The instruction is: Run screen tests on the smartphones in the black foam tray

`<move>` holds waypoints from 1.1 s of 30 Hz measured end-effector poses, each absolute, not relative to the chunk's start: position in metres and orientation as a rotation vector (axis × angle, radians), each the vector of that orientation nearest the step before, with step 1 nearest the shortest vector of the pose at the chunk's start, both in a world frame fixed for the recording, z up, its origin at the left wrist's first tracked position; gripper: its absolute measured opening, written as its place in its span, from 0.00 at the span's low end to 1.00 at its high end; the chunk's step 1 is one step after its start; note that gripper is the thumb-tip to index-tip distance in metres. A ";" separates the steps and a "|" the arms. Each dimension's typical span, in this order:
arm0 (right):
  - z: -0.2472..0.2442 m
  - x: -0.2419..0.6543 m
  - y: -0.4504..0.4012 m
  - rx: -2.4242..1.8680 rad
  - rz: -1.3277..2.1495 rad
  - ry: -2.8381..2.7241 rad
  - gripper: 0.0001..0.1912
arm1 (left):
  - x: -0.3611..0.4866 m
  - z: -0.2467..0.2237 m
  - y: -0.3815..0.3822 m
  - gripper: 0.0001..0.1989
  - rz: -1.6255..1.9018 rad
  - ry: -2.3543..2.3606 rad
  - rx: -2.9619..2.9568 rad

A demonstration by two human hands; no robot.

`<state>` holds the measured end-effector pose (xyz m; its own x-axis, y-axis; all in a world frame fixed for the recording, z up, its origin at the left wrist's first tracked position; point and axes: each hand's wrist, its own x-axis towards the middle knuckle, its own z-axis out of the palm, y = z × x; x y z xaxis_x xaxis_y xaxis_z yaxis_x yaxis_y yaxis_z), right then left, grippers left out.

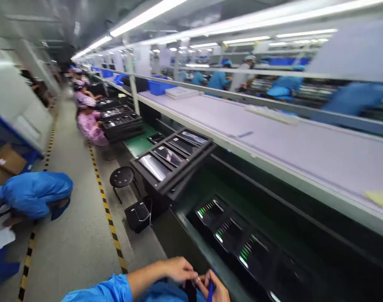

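At the bottom of the head view, close to my body, my left hand (180, 269) and my right hand (217, 288) nearly meet. The left fingers pinch together above a dark strip (190, 290), and a tiny gold-coloured piece (198, 279) shows between the fingertips. A slim blue pen-like object (211, 290) runs along my right hand, whose fingers are curled around it. To the right, a dark tray (207, 237) on the bench holds several black devices, some with lit green and red bars.
Stacked black trays (172, 157) with shiny panels jut over the bench's left edge. A long white shelf (242, 121) runs above. On the floor are a round stool (122, 177) and a black box (137, 216). A person in blue (37, 193) crouches left; others sit farther along.
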<state>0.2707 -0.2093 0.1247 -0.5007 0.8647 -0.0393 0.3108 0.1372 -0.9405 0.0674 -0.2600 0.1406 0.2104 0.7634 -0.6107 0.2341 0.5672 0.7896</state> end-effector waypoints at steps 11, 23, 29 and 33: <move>0.151 0.381 -0.075 -1.430 1.106 -1.671 0.32 | 0.133 0.139 -0.211 0.26 0.517 1.283 0.784; 0.096 0.432 0.053 -1.198 0.830 -2.210 0.20 | 0.247 0.108 -0.139 0.25 0.813 1.513 0.475; 0.091 0.434 0.052 -1.181 0.968 -2.196 0.22 | 0.257 0.105 -0.138 0.29 0.886 1.560 0.399; 0.093 0.433 0.052 -1.192 1.029 -2.140 0.24 | 0.259 0.111 -0.143 0.32 0.916 1.592 0.399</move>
